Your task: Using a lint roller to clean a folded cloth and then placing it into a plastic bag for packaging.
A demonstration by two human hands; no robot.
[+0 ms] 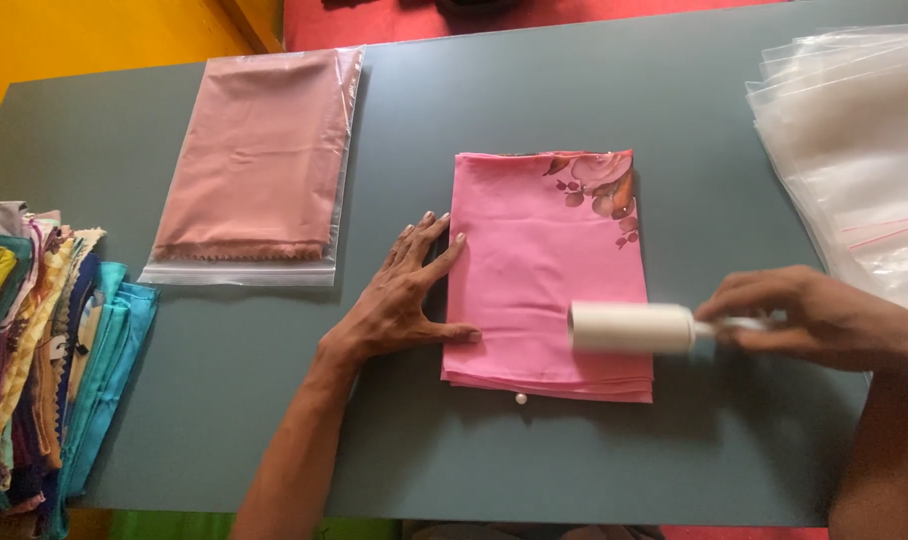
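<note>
on grey table [224, 380] by yellow wall [74, 35]: left hand [404, 295] flat on pink cloth [544, 270], right hand [804, 315] gripping lint roller [634, 328]

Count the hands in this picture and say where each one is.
2. The left hand lies flat at the pink cloth's left edge; the right hand holds a white lint roller on its lower right part.

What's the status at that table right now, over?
Left hand flat, pinning pink folded cloth at its left edge. Right hand grips lint roller, roller on cloth's lower right. Small white bead below cloth; nothing blocking.
</note>
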